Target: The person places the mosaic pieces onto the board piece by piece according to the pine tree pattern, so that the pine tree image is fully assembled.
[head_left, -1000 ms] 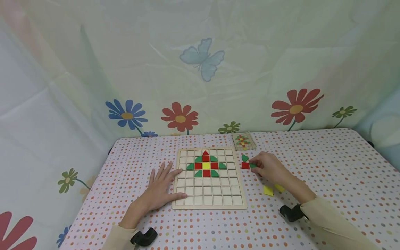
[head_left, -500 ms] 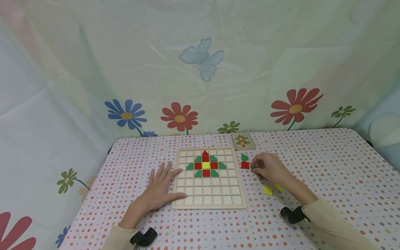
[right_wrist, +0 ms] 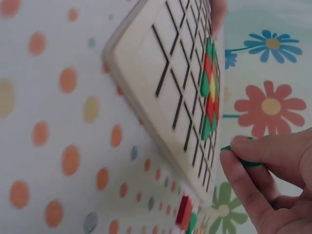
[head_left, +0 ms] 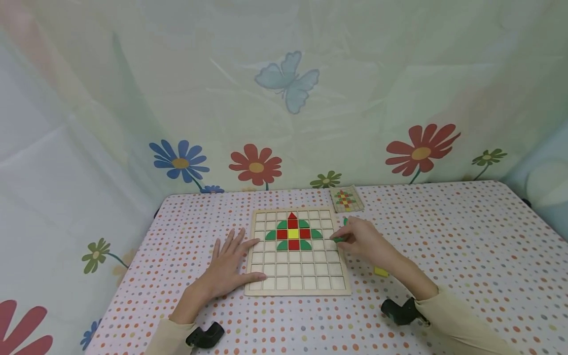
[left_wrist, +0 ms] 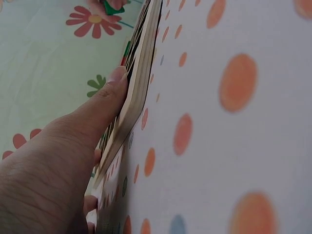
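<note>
Likely light, stiff, slick; grip green tile [right_wrist: 252,164] by edges. Pinched in right hand [head_left: 365,241], with left hand [head_left: 227,268] spread at edge of board [head_left: 297,293].

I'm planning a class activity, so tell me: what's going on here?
A person's left hand rests on the left edge of a wooden grid board. Their right hand pinches a green piece near the right edge, not yet in a cell. Red, green and yellow pieces already sit in some cells. A picture card with a similar design lies by the far right corner; a yellow piece lies loose to the right.
</note>
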### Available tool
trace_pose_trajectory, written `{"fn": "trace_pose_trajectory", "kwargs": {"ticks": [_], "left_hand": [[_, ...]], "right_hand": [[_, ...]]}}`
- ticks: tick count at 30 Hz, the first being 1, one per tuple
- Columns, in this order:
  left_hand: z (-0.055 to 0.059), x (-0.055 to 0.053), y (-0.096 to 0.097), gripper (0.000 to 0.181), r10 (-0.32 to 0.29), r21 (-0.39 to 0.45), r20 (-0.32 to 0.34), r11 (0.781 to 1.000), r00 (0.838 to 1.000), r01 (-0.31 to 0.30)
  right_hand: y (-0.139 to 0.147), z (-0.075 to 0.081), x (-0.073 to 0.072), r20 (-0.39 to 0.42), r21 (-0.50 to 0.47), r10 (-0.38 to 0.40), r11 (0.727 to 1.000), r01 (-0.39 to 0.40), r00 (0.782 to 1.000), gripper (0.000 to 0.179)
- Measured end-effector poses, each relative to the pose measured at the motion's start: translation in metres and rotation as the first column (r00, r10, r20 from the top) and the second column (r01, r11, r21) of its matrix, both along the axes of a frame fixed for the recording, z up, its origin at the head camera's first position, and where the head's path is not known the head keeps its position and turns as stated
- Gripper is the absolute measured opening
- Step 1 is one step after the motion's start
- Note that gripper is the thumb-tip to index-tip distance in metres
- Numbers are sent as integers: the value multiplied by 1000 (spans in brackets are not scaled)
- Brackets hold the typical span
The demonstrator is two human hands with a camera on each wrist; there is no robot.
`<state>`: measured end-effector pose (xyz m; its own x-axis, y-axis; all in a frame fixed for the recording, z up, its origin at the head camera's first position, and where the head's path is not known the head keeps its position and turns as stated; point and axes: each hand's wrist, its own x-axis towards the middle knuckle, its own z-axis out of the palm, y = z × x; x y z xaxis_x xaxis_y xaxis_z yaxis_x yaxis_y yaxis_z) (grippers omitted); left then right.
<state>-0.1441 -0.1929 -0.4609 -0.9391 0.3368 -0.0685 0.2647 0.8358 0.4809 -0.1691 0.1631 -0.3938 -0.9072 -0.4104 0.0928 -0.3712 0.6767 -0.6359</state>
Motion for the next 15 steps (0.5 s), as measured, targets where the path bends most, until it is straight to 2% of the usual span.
{"fn": "trace_pose_trajectory", "kwargs": {"ticks": [5, 15], "left_hand": [[-1, 1, 0, 91, 6, -2, 2, 1000, 1000, -6], [0, 0, 1, 91, 12, -18, -6, 1000, 1000, -12]], "right_hand": [[-17, 1, -1, -32, -25, 67, 997, -67, 997, 13], [-58, -5, -3, 7, -81, 122, 989, -121, 992, 12]]}}
